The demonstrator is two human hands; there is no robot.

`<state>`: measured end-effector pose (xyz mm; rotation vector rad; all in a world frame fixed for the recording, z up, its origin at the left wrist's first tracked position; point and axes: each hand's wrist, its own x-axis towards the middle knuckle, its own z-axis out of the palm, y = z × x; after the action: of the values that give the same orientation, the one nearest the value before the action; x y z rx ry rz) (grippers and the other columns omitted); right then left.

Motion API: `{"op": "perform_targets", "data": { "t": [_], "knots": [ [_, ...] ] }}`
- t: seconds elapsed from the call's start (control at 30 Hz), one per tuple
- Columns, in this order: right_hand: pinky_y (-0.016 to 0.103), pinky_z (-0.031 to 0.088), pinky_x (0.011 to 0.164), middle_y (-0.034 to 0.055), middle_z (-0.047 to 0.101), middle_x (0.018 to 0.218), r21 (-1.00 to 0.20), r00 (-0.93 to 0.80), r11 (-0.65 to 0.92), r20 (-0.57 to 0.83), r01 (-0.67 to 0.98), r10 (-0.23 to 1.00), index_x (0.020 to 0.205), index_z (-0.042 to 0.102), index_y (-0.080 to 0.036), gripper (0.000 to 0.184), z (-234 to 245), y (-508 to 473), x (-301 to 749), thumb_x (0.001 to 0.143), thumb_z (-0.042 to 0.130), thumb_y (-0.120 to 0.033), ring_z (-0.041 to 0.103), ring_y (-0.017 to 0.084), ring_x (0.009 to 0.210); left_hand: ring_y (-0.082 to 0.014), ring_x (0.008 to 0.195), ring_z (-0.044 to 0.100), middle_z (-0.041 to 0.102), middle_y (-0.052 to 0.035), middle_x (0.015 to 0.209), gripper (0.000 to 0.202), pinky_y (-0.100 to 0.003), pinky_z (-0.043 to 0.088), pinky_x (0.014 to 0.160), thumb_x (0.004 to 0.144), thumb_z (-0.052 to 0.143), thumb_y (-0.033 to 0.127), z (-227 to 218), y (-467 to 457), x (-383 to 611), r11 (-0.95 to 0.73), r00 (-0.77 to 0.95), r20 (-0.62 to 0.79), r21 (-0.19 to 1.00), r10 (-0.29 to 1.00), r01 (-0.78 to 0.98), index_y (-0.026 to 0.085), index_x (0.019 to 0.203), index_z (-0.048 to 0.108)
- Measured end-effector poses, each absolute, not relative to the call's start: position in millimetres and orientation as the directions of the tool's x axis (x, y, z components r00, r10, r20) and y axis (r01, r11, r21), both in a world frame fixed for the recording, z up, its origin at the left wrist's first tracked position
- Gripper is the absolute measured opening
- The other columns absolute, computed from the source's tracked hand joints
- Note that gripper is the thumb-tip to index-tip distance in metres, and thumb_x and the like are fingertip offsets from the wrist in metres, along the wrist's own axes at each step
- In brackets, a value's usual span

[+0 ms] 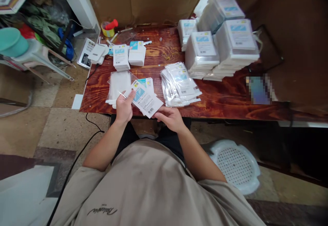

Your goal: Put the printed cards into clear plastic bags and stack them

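A white and blue printed card (146, 100) is held at a slant over the table's front edge. My left hand (124, 108) pinches its upper left end, thumb on top. The fingers of my right hand (172, 118) close on the card's lower right corner. Just behind it lie more printed cards (149, 83), partly covered. Left of these is a stack of clear plastic bags (118, 85). To the right, a loose pile of bagged cards (180, 82) fans out on the wood.
Card stacks (121, 55) stand at the back left, near a tape roll (108, 31). Tall stacks of bagged cards (237, 38) rise at the back right. Rubber bands (172, 53) lie between. A blurred-out device (259, 90) is farther right; a plastic stool (237, 164) stands below.
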<state>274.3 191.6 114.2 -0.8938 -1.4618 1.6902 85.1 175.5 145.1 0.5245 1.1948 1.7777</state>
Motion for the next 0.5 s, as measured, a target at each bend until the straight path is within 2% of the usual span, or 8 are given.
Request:
{"op": "perform_targets", "data": {
  "t": [0.07, 0.17, 0.27, 0.4, 0.43, 0.5],
  "knots": [
    [0.026, 0.056, 0.060, 0.0038, 0.073, 0.090, -0.997, -0.460, -0.017, 0.022, -0.080, 0.888, 0.092, 0.071, -0.019, 0.036, 107.1, 192.9, 276.6, 0.075, 0.086, -0.047, 0.065, 0.015, 0.073, -0.0268, 0.109, 0.073, 0.077, -0.0109, 0.109, 0.048, -0.041, 0.056, 0.102, 0.069, 0.092, 0.041, 147.5, 171.7, 86.0, -0.060, -0.423, -0.160, 0.886, 0.892, -0.460, 0.014, 0.102, 0.070],
    [0.027, 0.057, 0.067, 0.0044, 0.070, 0.105, -0.994, -0.263, 0.017, 0.044, -0.104, 0.964, 0.105, 0.064, -0.021, 0.054, 101.2, 193.5, 267.5, 0.065, 0.092, -0.045, 0.066, 0.016, 0.083, -0.0292, 0.111, 0.072, 0.077, -0.0117, 0.111, 0.046, -0.043, 0.058, 0.100, 0.071, 0.091, 0.042, 148.2, 161.8, 95.0, 0.061, -0.293, -0.203, 0.901, 0.934, -0.429, 0.014, 0.104, 0.073],
    [0.029, 0.058, 0.071, 0.0060, 0.071, 0.108, -0.999, -0.177, 0.011, 0.018, -0.038, 0.984, 0.114, 0.062, -0.021, 0.063, 105.9, 191.6, 255.5, 0.065, 0.092, -0.048, 0.067, 0.017, 0.086, -0.0274, 0.104, 0.074, 0.076, -0.0107, 0.115, 0.047, -0.039, 0.063, 0.088, 0.072, 0.089, 0.043, 148.5, 152.2, 104.3, 0.146, -0.228, -0.235, 0.926, 0.945, -0.347, 0.016, 0.107, 0.072],
    [0.033, 0.059, 0.076, 0.0061, 0.074, 0.105, -0.992, -0.304, -0.072, -0.038, -0.101, 0.952, 0.111, 0.066, -0.020, 0.050, 118.1, 196.1, 255.2, 0.075, 0.084, -0.051, 0.069, 0.019, 0.085, -0.0187, 0.066, 0.071, 0.077, -0.0090, 0.091, 0.050, -0.030, 0.060, 0.059, 0.073, 0.086, 0.050, 149.7, 150.8, 106.0, 0.309, -0.097, -0.332, 0.930, 0.938, -0.199, 0.014, 0.104, 0.070],
    [0.033, 0.058, 0.077, 0.0055, 0.074, 0.102, -0.992, -0.314, -0.073, -0.038, -0.100, 0.949, 0.108, 0.067, -0.020, 0.046, 120.2, 202.3, 259.1, 0.078, 0.080, -0.052, 0.069, 0.019, 0.085, -0.0174, 0.061, 0.069, 0.076, -0.0080, 0.085, 0.050, -0.028, 0.058, 0.055, 0.073, 0.086, 0.050, 149.5, 152.7, 104.6, 0.324, -0.072, -0.337, 0.934, 0.939, -0.149, 0.014, 0.103, 0.069],
    [0.033, 0.056, 0.076, 0.0042, 0.073, 0.092, -1.000, -0.229, -0.003, -0.002, -0.003, 0.973, 0.102, 0.070, -0.019, 0.039, 122.6, 223.4, 272.6, 0.083, 0.073, -0.053, 0.067, 0.018, 0.080, -0.0168, 0.063, 0.068, 0.074, -0.0068, 0.082, 0.048, -0.027, 0.056, 0.057, 0.074, 0.084, 0.048, 148.3, 158.1, 98.3, 0.277, -0.120, -0.281, 0.959, 0.952, -0.051, 0.015, 0.103, 0.066]
  ]
}}
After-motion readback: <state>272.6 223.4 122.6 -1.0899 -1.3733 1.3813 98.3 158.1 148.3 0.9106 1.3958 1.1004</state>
